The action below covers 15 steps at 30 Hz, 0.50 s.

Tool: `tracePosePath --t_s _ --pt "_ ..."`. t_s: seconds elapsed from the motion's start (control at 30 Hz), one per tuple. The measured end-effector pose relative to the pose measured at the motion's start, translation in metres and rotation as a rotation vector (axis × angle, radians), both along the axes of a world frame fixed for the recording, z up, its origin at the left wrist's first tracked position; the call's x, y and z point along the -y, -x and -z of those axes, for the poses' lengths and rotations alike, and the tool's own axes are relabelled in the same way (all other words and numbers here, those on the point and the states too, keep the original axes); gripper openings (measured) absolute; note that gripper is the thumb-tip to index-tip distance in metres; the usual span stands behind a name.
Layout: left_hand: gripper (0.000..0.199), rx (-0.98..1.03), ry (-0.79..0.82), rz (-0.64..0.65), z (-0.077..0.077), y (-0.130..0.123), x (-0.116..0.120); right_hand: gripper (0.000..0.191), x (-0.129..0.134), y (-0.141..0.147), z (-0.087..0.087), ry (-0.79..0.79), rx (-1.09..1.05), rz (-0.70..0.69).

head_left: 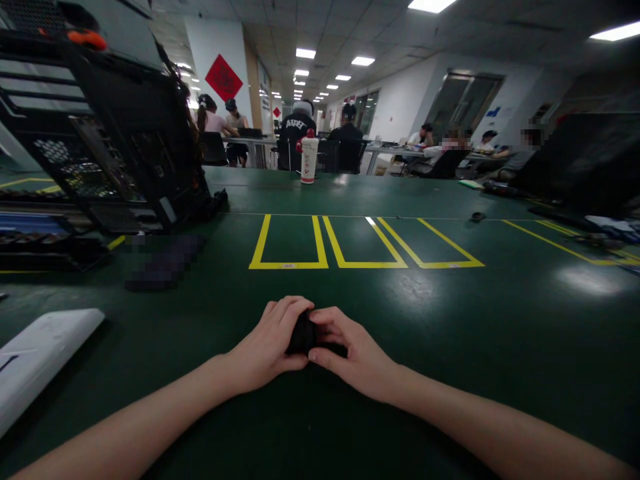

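Note:
Between my hands, low on the green table, is a small dark black object with a rounded edge; its kind is hard to make out. My left hand wraps over its left side, thumb toward me. From the other side, my right hand pinches at its right edge with curled fingers and thumb. Much of the object is hidden behind the fingers.
Yellow tape outlines mark the table ahead. An open black computer case stands at left, near a white device. Further off are a white and red cup, a small dark ring-like item and several seated people.

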<state>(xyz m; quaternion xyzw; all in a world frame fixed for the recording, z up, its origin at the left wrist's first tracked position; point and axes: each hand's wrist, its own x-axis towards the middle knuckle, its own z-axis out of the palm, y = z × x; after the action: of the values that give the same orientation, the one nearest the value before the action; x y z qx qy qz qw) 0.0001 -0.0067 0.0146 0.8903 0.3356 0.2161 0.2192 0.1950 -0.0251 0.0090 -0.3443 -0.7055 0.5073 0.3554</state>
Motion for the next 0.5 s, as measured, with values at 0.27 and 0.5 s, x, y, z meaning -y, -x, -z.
tracePosePath --t_s 0.27,0.5 --pt "0.06 0.025 -0.013 -0.004 -0.0035 -0.0021 0.0005 0.024 -0.0021 0.0045 -0.0004 0.017 0.027 0.033" --pt "0.063 0.029 -0.018 0.009 -0.0035 -0.0017 -0.0004 0.026 -0.0006 0.0029 -0.0029 -0.034 0.083 0.026"
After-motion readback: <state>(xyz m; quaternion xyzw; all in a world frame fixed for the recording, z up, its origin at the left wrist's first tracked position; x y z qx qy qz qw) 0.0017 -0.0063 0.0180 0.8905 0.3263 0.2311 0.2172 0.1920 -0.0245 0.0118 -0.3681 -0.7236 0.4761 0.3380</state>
